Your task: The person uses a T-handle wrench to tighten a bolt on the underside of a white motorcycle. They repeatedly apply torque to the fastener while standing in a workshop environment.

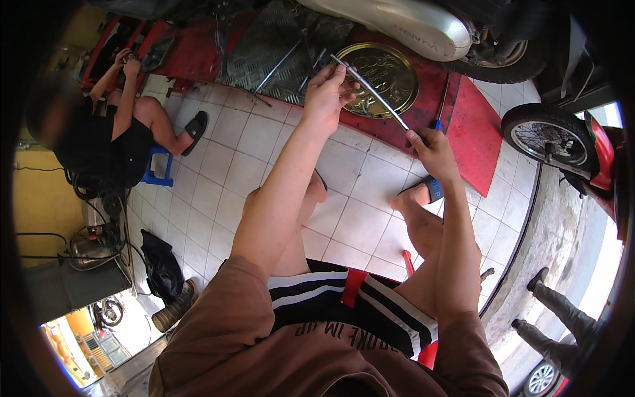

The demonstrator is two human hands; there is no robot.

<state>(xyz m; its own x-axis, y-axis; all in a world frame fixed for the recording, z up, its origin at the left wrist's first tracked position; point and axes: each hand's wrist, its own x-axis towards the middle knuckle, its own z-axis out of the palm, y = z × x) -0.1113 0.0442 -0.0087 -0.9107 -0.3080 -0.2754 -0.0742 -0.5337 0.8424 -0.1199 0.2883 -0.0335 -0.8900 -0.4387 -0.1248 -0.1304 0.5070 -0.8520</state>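
Observation:
A slim silver metal rod slants between my two hands over the front edge of a red work platform. At its upper left end, my left hand pinches it with thumb and fingertips, the other fingers partly curled behind. My right hand is closed round the lower right end and hides that tip. Beneath the rod lies a round, gold-coloured tray with a raised pattern. A long thin tool with a blue end rests on the platform just above my right hand.
A motorcycle stands on the platform beyond the tray. Long metal tools lie on the ribbed plate to the left. A co-worker sits at left on a blue stool. Another motorbike's front wheel is at right.

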